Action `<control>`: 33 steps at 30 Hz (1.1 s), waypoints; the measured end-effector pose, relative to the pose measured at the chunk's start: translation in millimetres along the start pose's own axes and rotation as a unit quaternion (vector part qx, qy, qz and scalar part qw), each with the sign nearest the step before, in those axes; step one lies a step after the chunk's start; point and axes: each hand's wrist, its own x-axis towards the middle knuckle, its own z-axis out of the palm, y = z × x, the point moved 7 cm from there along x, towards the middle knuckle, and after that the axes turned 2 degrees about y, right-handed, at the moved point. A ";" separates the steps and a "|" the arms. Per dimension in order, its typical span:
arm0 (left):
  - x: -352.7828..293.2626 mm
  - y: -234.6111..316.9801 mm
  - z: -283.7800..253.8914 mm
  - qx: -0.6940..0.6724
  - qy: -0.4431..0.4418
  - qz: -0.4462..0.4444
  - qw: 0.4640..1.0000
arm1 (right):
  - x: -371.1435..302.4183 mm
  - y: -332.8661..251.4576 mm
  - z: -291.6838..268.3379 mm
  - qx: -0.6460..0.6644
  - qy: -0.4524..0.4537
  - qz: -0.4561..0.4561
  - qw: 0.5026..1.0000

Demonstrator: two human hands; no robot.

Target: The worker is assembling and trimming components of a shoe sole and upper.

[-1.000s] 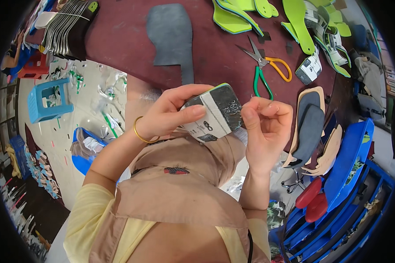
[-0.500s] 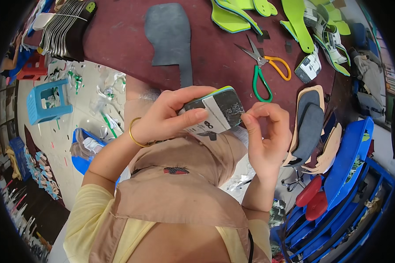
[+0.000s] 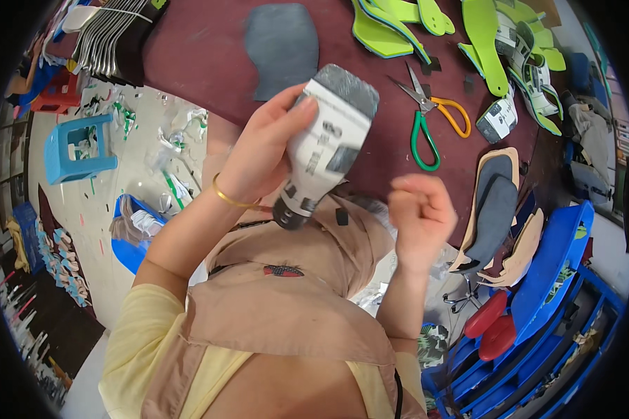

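My left hand [image 3: 265, 140] grips a long shaped pad [image 3: 326, 129], wide at its upper end and narrow below, held upright above my lap. Its dark grey face is largely covered by white film with black print. My right hand [image 3: 421, 213] is raised apart from the pad, fingers curled together and slightly blurred. Whatever they may hold is hidden. Scissors [image 3: 426, 106] with green and orange handles lie spread on the dark red table [image 3: 196, 63]. A grey sole-shaped piece [image 3: 281, 45] lies behind my left hand.
Lime-green shaped pieces [image 3: 483, 42] are heaped at the back right, beside a white-and-black pad [image 3: 497, 120]. Grey and tan pieces [image 3: 493, 202] stack at the right, above a blue rack [image 3: 559, 279]. Banded dark plates [image 3: 112, 42] sit back left. A blue stool [image 3: 80, 150] stands on the littered floor.
The pad has been turned from slanting to upright, showing its full printed face. My right hand has drawn away from its corner. The view has shifted slightly.
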 end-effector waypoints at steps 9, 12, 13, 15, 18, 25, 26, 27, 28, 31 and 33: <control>11.5 -1.8 7.3 -0.109 0.007 -0.007 0.994 | 0.1 35.7 50.5 0.050 -0.113 0.151 0.981; 6.8 -11.6 18.1 -0.034 -0.055 0.030 0.997 | 4.1 39.6 55.6 0.128 -0.094 0.177 0.971; 5.3 -17.8 24.4 -0.060 -0.071 0.006 0.996 | 5.3 41.0 56.3 0.158 -0.082 0.181 0.967; 3.1 -26.7 34.3 -0.113 -0.104 -0.041 0.987 | 6.4 41.5 53.5 0.126 -0.072 0.171 0.975; 7.9 -16.1 29.8 -0.068 -0.089 0.013 0.994 | 3.6 42.8 41.7 0.021 -0.005 0.123 0.992; 14.9 -3.9 13.9 -0.017 -0.029 0.038 0.999 | -2.4 15.1 5.2 -0.085 0.030 -0.018 0.996; 14.8 -3.9 13.3 -0.001 -0.021 0.041 0.999 | -1.5 6.4 12.7 -0.146 -0.004 -0.085 0.986; 14.5 -4.1 12.5 0.016 -0.012 0.045 0.999 | -3.3 -2.3 21.6 -0.205 -0.039 -0.150 0.966; 14.5 -5.0 12.2 0.023 -0.008 0.046 0.999 | -4.1 -8.2 30.5 -0.231 -0.064 -0.151 0.959; 14.2 -7.4 12.5 0.041 0.020 0.057 0.997 | -1.7 -21.1 51.6 -0.265 -0.095 -0.191 0.940; 16.2 -8.6 13.7 0.050 0.054 0.065 0.995 | -10.7 -13.5 80.6 -0.411 -0.146 -0.182 0.881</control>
